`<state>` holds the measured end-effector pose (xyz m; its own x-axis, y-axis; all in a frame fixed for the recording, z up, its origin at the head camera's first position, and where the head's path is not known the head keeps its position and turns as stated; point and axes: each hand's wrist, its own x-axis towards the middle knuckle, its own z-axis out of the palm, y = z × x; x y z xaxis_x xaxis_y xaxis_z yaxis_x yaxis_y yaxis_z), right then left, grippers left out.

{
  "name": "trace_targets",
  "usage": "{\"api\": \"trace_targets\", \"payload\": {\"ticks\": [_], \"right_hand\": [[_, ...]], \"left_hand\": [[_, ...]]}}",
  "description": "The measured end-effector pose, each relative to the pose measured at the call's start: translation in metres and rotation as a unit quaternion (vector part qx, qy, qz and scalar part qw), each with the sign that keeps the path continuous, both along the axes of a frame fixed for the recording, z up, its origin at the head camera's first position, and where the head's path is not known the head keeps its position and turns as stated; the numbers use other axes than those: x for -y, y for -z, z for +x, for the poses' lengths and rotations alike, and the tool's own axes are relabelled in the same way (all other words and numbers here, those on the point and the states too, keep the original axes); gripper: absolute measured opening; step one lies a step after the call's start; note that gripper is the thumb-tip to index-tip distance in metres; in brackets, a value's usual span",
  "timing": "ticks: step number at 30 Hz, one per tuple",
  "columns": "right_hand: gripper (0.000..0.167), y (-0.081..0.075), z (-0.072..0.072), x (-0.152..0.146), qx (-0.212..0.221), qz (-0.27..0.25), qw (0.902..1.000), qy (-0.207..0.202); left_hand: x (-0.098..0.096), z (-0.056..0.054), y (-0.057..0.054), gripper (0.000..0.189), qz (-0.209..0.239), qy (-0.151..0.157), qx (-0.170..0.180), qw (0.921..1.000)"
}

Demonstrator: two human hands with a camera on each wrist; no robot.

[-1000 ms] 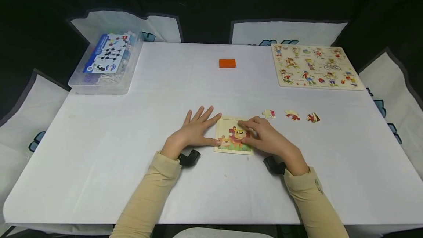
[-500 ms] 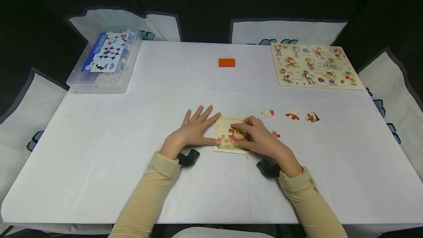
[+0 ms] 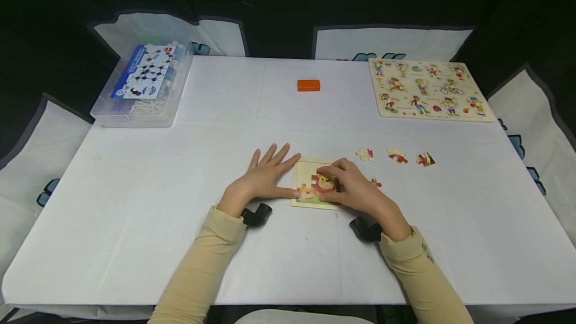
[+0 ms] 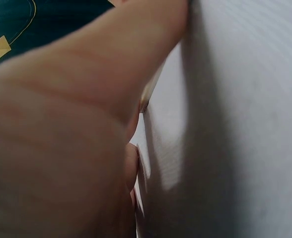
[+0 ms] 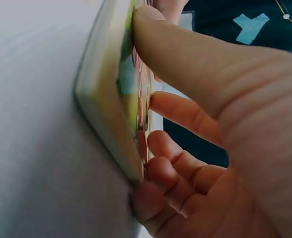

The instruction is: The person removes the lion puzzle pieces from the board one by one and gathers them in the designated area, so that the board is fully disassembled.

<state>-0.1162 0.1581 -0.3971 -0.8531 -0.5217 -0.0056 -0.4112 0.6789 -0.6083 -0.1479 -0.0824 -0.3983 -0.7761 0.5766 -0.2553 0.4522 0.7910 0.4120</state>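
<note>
A small wooden jigsaw board (image 3: 307, 169) lies flat in front of me, bear pictures filling its lower part and bare wood showing at upper left. My left hand (image 3: 263, 179) spreads its fingers on the table, index fingertip and thumb tip at the board's left edge. With thumb and index finger, my right hand (image 3: 357, 186) pinches a bear-head puzzle piece (image 3: 326, 182) on the board. In the right wrist view the thumb (image 5: 171, 44) presses near the board's edge (image 5: 104, 106), the other fingers curled along its side. The right hand hides the board's right part.
Three loose pieces lie beyond my right hand: a pale one (image 3: 365, 154), a red-and-cream one (image 3: 398, 156) and a dark-cornered one (image 3: 425, 159). A small piece (image 3: 375, 182) sits beside that hand. Farther off are an orange block (image 3: 308, 85), a picture board (image 3: 432, 91) and a plastic box (image 3: 148, 114).
My right hand has shifted slightly left over the board, its thumb and index finger now around the bear-head piece. A small loose piece has come into view beside it. The left hand stays put.
</note>
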Motion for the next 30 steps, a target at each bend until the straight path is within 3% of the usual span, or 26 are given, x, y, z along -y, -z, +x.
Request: {"api": "trace_targets", "payload": {"ticks": [10,19,24,30], "right_hand": [[0.054,-0.0005,-0.0018,-0.0012,-0.006,-0.056,0.9983,-0.016],[0.045,-0.0029,-0.0046,0.0011,0.011,-0.066,0.9970,-0.039],[0.045,-0.0025,-0.0040,0.0014,0.019,-0.069,0.9971,-0.026],[0.045,-0.0073,-0.0024,-0.0066,0.018,-0.121,0.9924,0.006]], "left_hand": [[0.0008,-0.0001,0.0007,0.089,-0.001,0.005,-0.002,1.0000],[0.0005,-0.0005,0.0008,0.089,-0.004,-0.001,0.006,1.0000],[0.0006,-0.0001,0.0000,0.089,-0.001,0.002,0.003,1.0000],[0.0010,0.0003,-0.0015,0.089,-0.004,0.003,0.006,1.0000]]}}
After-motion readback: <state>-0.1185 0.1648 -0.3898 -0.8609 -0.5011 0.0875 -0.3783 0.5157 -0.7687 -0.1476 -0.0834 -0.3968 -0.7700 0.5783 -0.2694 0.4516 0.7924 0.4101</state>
